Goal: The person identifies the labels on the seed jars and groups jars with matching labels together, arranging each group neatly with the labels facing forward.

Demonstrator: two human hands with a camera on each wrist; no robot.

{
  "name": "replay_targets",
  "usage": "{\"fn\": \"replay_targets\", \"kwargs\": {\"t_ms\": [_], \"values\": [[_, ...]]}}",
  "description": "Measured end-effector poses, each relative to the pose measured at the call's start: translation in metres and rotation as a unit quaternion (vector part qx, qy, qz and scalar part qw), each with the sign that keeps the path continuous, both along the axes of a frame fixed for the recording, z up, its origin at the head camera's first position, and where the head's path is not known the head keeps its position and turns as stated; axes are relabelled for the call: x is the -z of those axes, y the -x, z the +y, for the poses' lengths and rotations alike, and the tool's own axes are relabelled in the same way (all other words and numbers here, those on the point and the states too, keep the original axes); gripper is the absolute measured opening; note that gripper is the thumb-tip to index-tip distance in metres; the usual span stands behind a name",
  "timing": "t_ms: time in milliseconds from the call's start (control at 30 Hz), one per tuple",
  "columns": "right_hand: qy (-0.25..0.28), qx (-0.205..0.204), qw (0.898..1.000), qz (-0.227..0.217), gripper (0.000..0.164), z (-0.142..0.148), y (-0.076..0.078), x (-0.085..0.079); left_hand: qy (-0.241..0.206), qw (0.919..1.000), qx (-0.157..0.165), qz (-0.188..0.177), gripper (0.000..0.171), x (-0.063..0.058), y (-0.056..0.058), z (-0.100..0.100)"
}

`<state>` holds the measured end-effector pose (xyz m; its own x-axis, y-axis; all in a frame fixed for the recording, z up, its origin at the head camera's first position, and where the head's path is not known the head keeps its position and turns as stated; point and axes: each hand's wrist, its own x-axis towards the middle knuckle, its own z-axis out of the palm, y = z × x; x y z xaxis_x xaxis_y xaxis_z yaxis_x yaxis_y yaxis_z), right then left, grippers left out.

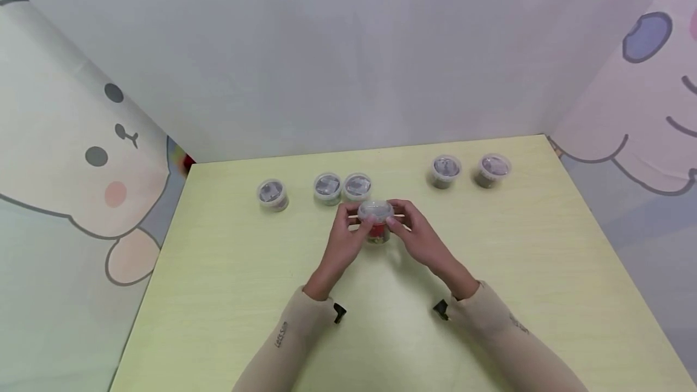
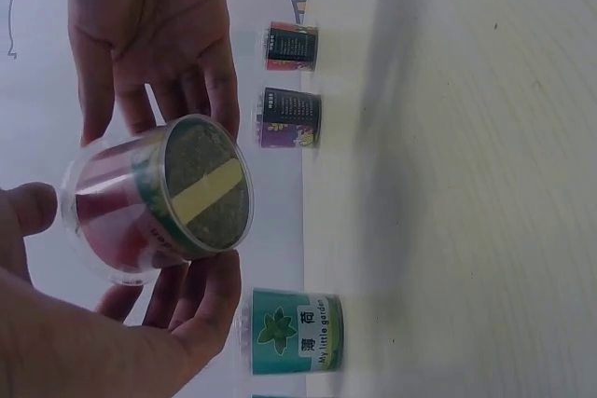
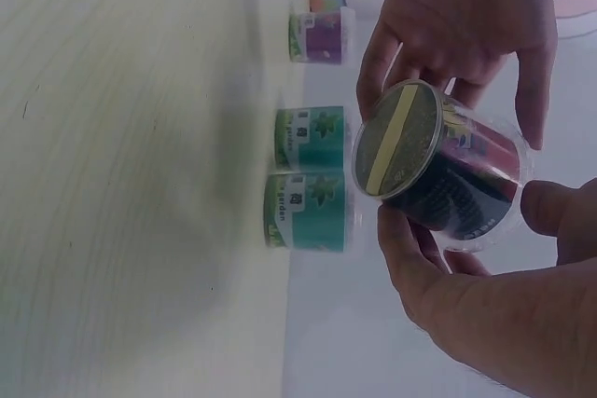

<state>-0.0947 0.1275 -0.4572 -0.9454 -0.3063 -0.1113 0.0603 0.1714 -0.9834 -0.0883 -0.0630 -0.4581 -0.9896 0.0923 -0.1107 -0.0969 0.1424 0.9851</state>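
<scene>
Both hands hold one clear-lidded plastic cup [image 1: 377, 228] with a red label, above the table in front of my body. My left hand [image 1: 344, 241] grips its left side, with the thumb near the lid rim and the fingers curled round behind. On the other side my right hand [image 1: 422, 241] holds it the same way. From below, in the left wrist view, the cup's base [image 2: 201, 151] shows grey-brown, grainy contents and a pale yellow strip across it. A dark label panel with small print [image 3: 457, 198] faces the right wrist camera.
Behind the hands stand two teal cups [image 1: 328, 189] [image 1: 357, 186] side by side, marked "My little garden". A purple-labelled cup [image 1: 272, 194] is farther left. At the back right are a purple-and-black cup [image 1: 445, 171] and a red-and-black one [image 1: 492, 169]. Printed cloth walls [image 1: 348, 65] enclose the pale yellow table [image 1: 218, 295].
</scene>
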Motion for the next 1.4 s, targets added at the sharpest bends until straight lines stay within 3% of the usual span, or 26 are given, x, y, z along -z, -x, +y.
{"fn": "replay_targets", "kwargs": {"t_ms": [267, 533, 967, 1400], "values": [[0.053, -0.03, 0.998, -0.035, 0.045, 0.006, 0.0, -0.001, -0.004, 0.9993, 0.037, -0.006, 0.047, -0.003, 0.0, -0.013], [0.067, -0.061, 0.995, -0.052, 0.046, 0.003, -0.004, -0.003, -0.004, 0.9957, 0.087, -0.032, 0.054, -0.002, -0.002, -0.021], [0.04, -0.036, 0.998, -0.042, 0.048, -0.008, -0.006, -0.001, 0.007, 0.9993, 0.029, -0.022, 0.049, -0.002, -0.008, -0.022], [0.025, -0.049, 0.998, -0.039, 0.047, -0.012, -0.005, 0.0, 0.011, 0.9992, 0.024, -0.031, 0.04, -0.004, -0.008, -0.027]]}}
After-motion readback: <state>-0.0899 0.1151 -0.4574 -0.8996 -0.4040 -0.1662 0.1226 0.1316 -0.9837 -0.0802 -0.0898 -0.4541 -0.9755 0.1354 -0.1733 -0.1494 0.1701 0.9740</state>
